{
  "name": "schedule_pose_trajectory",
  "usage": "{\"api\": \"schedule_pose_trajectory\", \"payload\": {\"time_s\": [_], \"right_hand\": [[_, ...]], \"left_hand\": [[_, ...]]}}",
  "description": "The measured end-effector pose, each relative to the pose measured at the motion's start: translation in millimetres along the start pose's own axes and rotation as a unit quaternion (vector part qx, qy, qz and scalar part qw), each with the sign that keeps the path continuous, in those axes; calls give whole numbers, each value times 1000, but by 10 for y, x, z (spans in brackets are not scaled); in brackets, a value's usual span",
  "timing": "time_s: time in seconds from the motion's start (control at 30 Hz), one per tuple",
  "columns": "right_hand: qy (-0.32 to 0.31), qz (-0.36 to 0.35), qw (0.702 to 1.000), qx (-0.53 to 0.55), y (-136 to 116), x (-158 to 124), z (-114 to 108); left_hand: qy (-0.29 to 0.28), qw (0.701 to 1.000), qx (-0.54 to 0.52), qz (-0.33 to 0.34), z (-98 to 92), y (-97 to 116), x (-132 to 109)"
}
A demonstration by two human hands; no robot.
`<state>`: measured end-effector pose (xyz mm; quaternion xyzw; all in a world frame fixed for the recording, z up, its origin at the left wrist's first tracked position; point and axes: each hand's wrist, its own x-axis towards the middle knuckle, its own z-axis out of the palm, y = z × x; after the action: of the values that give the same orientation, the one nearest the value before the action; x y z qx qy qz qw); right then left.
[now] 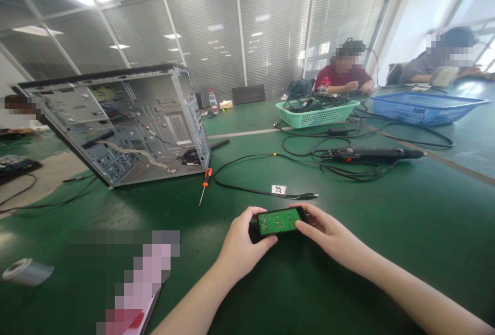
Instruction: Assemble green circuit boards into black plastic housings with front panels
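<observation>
Between my two hands is a small black-edged device with a bare green circuit board facing up. My left hand grips its left end, thumb along the near edge. My right hand holds the right end, with its thumb on the board's corner. Just beyond my hands lies a black cable with a plug end and a white tag marked with a number. A screwdriver with an orange and black handle rests on the green table, left of the cable.
An open computer case stands at the left. Behind are a green basket of cables and a blue basket. A black electric screwdriver lies at right. A tape roll sits near left. Two people sit across the table.
</observation>
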<state>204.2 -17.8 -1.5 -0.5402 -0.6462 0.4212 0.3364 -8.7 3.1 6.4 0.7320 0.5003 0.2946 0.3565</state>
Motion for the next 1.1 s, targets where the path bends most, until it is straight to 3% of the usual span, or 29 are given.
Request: {"api": "schedule_pose_trajectory", "payload": {"time_s": [0.27, 0.47, 0.6, 0.77, 1.1], "right_hand": [[2, 10, 988, -156, -59, -52, -81], [60, -138, 957, -250, -175, -20, -51], [27, -191, 933, -305, -376, 63, 95], [-21, -186, 937, -295, -508, 229, 184], [-25, -155, 947, -282, -508, 258, 180]], "left_hand": [[-24, 999, 15, -29, 3, -24, 6], [-8, 999, 40, 1, 17, -37, 13], [1, 997, 67, 31, 33, -53, 28], [-9, 997, 68, 26, 19, -36, 34], [-14, 998, 66, 14, 14, -64, 45]]}}
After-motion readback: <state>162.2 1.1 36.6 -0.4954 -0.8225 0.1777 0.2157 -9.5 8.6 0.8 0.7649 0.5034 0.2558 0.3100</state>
